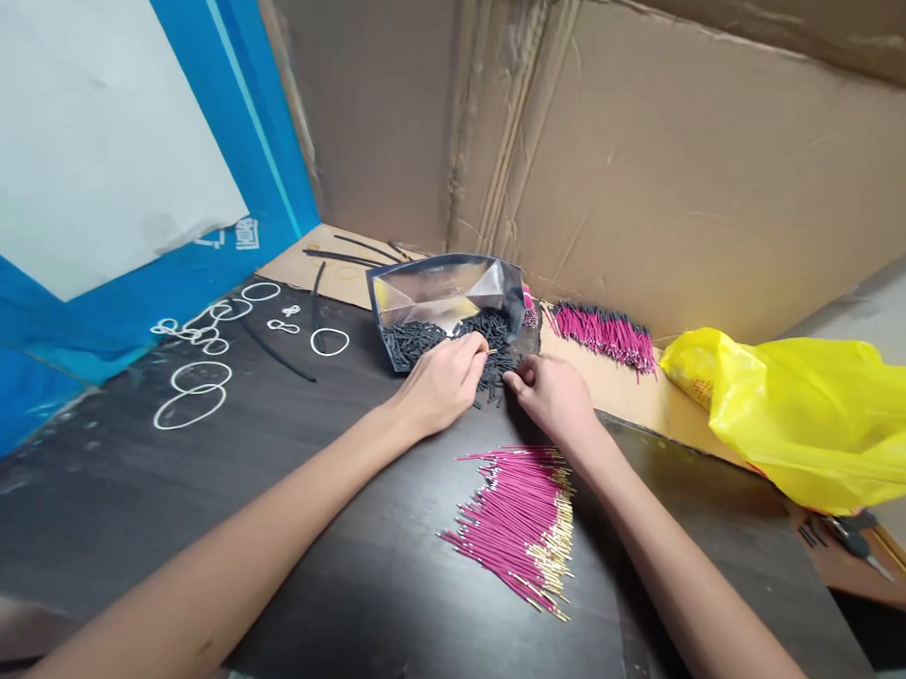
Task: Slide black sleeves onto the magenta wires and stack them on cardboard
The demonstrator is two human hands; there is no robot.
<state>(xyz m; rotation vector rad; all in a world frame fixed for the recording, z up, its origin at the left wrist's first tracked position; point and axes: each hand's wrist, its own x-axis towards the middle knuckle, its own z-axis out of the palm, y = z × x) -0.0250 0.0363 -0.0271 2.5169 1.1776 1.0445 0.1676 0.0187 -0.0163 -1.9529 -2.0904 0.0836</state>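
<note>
My left hand [444,382] is closed in a pinch at the front of a pouch of short black tube pieces [415,343]. A small gold tip, like those on the wires, pokes out from its fingers; the rest is hidden. Just to the right, my right hand [554,393] is also pinched, its fingertips at the edge of the spilled black pieces. What it holds, if anything, is too small to make out. Nearer me lies a fanned pile of magenta wires [506,522] with gold terminals on their right ends. The open pouch [439,280] has a silvery inside.
White rubber bands [189,394] and black tubing lengths [277,350] lie at left on the dark table [342,545]. Magenta wires with black ends [603,335] rest on cardboard at right, beside a yellow plastic bag [809,414]. Cardboard walls [678,170] stand behind.
</note>
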